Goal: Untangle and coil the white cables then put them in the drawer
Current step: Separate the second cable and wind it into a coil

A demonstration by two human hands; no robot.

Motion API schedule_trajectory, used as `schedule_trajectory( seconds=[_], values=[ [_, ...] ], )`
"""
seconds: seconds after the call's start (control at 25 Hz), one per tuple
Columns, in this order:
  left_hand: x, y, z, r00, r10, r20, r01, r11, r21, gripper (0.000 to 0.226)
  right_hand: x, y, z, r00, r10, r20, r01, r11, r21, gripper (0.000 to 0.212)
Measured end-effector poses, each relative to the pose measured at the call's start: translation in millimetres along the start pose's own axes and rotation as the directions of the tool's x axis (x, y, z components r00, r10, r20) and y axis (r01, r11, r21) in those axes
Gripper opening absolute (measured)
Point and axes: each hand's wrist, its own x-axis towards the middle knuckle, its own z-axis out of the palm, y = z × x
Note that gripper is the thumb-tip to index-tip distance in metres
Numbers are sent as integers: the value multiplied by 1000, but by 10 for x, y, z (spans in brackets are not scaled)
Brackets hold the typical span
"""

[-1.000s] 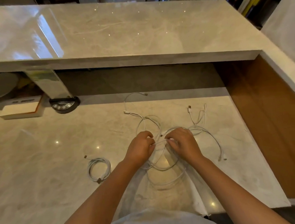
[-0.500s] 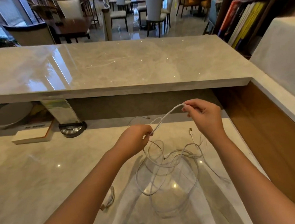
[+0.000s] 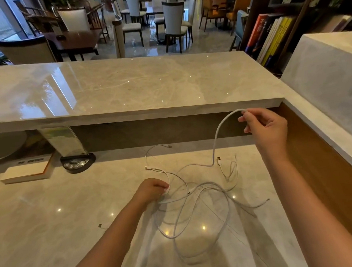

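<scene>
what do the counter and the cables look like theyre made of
Counter: polished marble or marble-look stone, judging by its grey veining and mirror-like light reflections. Cables: likely smooth white plastic sheathing, limp enough to droop and loop, with small metal-tipped plugs.

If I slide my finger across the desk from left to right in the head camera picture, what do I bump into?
White box → round black button thing → left hand → tangled white cables → right hand, holding one cable up.

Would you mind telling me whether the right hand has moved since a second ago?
Yes. The right hand has risen off the tangled white cables and gone right, up to the raised marble counter's front edge, pulling one cable with it.
</scene>
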Motion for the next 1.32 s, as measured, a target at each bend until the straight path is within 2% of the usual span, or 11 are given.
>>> schedule_trajectory(
  seconds=[0.08, 0.16, 0.24, 0.36, 0.6, 0.76, 0.88, 0.96, 1.08, 1.16, 1.32],
  values=[
    [-68, 189, -48, 954, 248, -169, -178, 922, 344, 32, -99, 12, 38, 990, 22, 140, -17, 999, -37, 11],
    [-269, 540, -83, 785, 516, -343, -471, 857, 211, 38, -197, -2, 102, 975, 11, 224, -1, 999, -44, 12],
    [-508, 915, -24, 761, 628, -162, -639, 769, -23, 39, -252, -34, 161, 965, -28, 260, 36, 999, -25, 13],
    [-635, 1056, 146, 777, 620, 107, -590, 777, -219, 24, -256, -90, 218, 960, -66, 271, 67, 998, 6, 12],
    [-490, 701, 106, 836, 537, 111, -507, 835, -214, 13, -160, 26, 135, 997, 12, 80, -7, 998, -61, 13],
    [-518, 468, 74, 816, 535, 219, -515, 845, -143, 14, -137, 151, 109, 984, 159, -83, -160, 987, -4, 13],
    [-529, 404, 92, 887, 460, 47, -389, 798, -460, 20, -202, 275, 185, 958, 202, 201, -80, 868, -491, 16],
    [-473, 422, 66, 907, 411, -89, -390, 743, -544, 23, -368, 294, 291, 835, 311, 454, 117, 706, -698, 20],
    [-423, 470, 15, 895, 412, -171, -445, 794, -414, 20, -645, 117, 373, 555, 373, 744, 311, 736, -601, 19],
    [-442, 472, 33, 893, 442, -88, -448, 846, -289, 16, -718, -64, 381, 433, 305, 848, 330, 822, -464, 14],
    [-534, 477, 138, 877, 454, 159, -422, 884, -201, 27, -606, -224, 396, 537, 90, 839, 352, 879, -320, 9]
  ],
)
